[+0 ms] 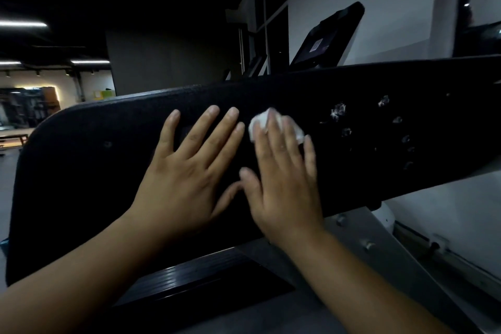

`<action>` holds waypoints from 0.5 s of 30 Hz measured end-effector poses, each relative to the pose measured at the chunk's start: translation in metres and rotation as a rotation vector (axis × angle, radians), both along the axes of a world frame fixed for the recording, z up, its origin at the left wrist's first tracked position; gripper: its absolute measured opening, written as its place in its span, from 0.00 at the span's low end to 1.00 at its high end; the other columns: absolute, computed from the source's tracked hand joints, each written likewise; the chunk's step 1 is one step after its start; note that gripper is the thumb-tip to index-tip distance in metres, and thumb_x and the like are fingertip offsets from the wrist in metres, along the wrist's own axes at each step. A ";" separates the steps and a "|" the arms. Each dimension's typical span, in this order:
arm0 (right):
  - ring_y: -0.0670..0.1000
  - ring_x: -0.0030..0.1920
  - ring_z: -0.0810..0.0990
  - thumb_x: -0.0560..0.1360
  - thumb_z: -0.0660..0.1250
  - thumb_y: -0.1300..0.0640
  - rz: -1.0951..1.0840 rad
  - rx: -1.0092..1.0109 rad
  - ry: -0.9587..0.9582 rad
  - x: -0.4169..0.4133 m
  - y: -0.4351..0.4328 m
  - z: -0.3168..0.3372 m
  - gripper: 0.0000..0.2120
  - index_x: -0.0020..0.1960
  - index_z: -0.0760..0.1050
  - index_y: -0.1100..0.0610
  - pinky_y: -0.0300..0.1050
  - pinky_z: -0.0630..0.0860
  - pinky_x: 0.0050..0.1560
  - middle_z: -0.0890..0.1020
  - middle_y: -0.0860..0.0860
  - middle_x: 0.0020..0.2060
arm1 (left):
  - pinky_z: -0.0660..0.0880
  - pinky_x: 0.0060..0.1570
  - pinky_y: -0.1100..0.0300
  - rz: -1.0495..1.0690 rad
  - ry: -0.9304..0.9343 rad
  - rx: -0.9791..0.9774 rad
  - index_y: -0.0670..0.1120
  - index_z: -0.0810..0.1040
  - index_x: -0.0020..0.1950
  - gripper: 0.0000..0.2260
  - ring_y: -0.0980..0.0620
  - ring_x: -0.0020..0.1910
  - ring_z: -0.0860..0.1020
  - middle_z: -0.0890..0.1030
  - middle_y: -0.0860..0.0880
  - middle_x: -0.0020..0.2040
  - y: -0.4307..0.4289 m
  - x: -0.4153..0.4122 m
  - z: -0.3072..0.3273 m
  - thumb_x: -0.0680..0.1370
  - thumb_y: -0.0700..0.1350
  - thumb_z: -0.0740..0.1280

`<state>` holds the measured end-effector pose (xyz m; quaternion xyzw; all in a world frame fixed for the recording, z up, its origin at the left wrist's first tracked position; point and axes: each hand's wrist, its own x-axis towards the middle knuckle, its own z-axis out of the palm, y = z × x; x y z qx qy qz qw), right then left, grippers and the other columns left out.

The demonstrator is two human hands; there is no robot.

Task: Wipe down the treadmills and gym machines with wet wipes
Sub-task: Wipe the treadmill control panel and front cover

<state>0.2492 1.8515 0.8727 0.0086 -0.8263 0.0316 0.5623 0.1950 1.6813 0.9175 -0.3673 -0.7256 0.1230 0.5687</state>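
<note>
**Q:** Largest item, and how does it lie?
**A:** Black panel [108, 171], a long slab with a rounded corner and a fine pebbled surface. Its long axis runs from lower left to upper right, and its broad face is turned towards the camera.

**Q:** What is around the panel?
**A:** Below its right half is a grey frame [379, 266], smooth metal with bolt heads. Behind its top edge is a treadmill console [325, 35], dark, flat and tilted.

**Q:** Hands?
**A:** The left hand [184, 171] lies flat on the panel's middle, fingers spread and straight. The right hand [284, 184] is just beside it, fingers straight and close together, pressing the wet wipe [259, 122] against the panel.

**Q:** Wipe condition?
**A:** White, crumpled, soft. It shows only past the fingertips.

**Q:** Anything smaller?
**A:** White flecks [339, 111], scattered on the panel to the right of the wipe. I cannot tell what they are made of.
</note>
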 end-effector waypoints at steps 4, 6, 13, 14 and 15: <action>0.53 0.82 0.51 0.82 0.54 0.44 -0.066 0.151 -0.026 0.010 0.028 -0.048 0.32 0.82 0.53 0.57 0.65 0.51 0.77 0.53 0.54 0.82 | 0.53 0.76 0.33 -0.012 0.009 0.019 0.41 0.59 0.82 0.32 0.42 0.82 0.55 0.55 0.42 0.83 0.002 0.000 -0.005 0.83 0.59 0.54; 0.53 0.82 0.50 0.83 0.50 0.43 -0.102 0.000 0.010 0.007 0.037 -0.024 0.31 0.82 0.52 0.56 0.63 0.47 0.79 0.53 0.54 0.82 | 0.54 0.77 0.36 -0.021 0.015 0.023 0.40 0.58 0.82 0.31 0.41 0.82 0.55 0.55 0.41 0.83 0.005 0.000 -0.008 0.84 0.57 0.54; 0.57 0.81 0.51 0.81 0.55 0.44 -0.071 0.175 -0.067 0.009 0.017 -0.067 0.34 0.82 0.53 0.59 0.65 0.52 0.77 0.53 0.57 0.82 | 0.55 0.78 0.40 -0.038 0.046 0.011 0.40 0.59 0.82 0.29 0.41 0.81 0.56 0.57 0.40 0.82 0.005 -0.001 -0.012 0.85 0.54 0.55; 0.56 0.81 0.53 0.81 0.56 0.44 -0.094 0.195 -0.064 0.011 0.030 -0.075 0.34 0.81 0.54 0.58 0.66 0.54 0.76 0.54 0.56 0.81 | 0.55 0.78 0.40 -0.032 0.045 0.010 0.40 0.59 0.82 0.29 0.41 0.81 0.56 0.56 0.40 0.82 0.005 -0.001 -0.013 0.85 0.54 0.54; 0.55 0.81 0.54 0.81 0.55 0.44 -0.121 0.162 -0.046 0.011 0.043 -0.073 0.33 0.81 0.53 0.58 0.67 0.54 0.76 0.55 0.56 0.81 | 0.55 0.78 0.40 -0.024 0.046 0.012 0.40 0.58 0.82 0.28 0.41 0.81 0.56 0.56 0.40 0.82 0.005 0.000 -0.013 0.85 0.54 0.54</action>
